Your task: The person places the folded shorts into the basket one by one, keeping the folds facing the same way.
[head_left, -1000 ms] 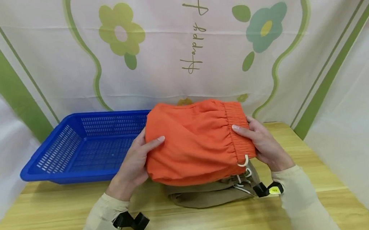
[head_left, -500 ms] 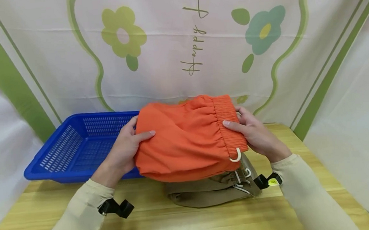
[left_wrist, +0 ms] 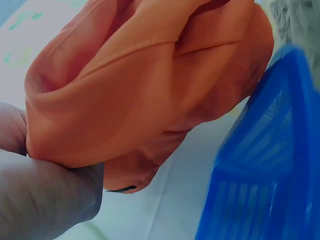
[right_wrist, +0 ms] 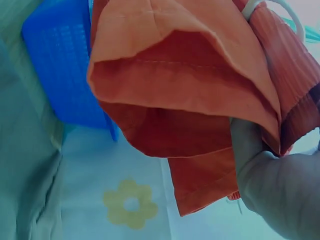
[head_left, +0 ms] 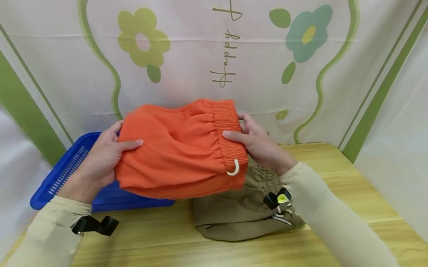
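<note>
Folded orange shorts (head_left: 177, 149) with a gathered elastic waistband and a white drawstring loop hang in the air between both hands. My left hand (head_left: 99, 159) grips the folded left end, thumb on top and fingers underneath. At the waistband end my right hand (head_left: 261, 142) pinches the cloth, thumb over the elastic. In the left wrist view the folded layers of the shorts (left_wrist: 130, 95) droop close beside the basket. A leg opening of the shorts (right_wrist: 165, 85) faces the right wrist camera. The blue plastic basket (head_left: 69, 166) is partly hidden behind the shorts and left hand.
Folded khaki shorts (head_left: 232, 220) with white cords lie on the wooden table (head_left: 224, 262), below and right of the orange pair. A flowered white curtain (head_left: 199, 46) hangs behind the table, with white cloth at both sides.
Both hands have carried the orange shorts left and slightly up, from over the khaki shorts to in front of and over the blue basket. More of the khaki pair now shows.
</note>
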`<state>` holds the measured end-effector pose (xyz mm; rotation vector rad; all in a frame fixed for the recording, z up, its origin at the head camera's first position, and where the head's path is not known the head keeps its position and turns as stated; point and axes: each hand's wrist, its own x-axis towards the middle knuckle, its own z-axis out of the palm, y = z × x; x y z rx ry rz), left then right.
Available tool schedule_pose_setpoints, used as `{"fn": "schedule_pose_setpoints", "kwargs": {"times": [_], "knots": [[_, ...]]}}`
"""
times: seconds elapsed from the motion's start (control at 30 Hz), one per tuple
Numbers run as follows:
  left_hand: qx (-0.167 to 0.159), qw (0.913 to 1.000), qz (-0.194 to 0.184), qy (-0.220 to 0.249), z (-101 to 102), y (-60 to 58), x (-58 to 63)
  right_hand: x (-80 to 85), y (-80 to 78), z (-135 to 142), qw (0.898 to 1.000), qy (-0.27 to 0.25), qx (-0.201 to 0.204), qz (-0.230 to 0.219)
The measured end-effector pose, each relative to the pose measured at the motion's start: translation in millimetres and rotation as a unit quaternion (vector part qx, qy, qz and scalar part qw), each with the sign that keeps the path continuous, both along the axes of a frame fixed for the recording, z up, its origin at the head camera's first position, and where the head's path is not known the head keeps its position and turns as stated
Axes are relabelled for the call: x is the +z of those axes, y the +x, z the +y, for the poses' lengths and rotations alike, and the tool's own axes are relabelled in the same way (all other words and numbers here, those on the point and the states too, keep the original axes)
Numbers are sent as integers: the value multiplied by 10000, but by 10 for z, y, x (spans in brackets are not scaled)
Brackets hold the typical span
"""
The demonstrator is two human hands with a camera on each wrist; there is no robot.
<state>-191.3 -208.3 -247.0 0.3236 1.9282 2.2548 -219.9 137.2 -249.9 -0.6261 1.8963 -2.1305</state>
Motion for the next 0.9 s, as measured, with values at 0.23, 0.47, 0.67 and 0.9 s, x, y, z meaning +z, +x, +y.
{"fn": "schedule_pose_setpoints", "kwargs": {"times": [0.23, 0.47, 0.67, 0.9], "knots": [[-40, 9999, 15, -161, -363, -89, 34, -33, -116, -370, 9995, -174, 75, -239], [224, 9967, -263, -732, -717, -145, 13, -120, -209, -720, 9980, -250, 180, -547], [348, 9944, -471, -876, -1008, -231, -73, -188, -288, -985, 9967, -339, 254, -699], [482, 9926, -638, -919, -1286, -305, -196, -302, -347, -1224, 9969, 31, 155, -767]]}}
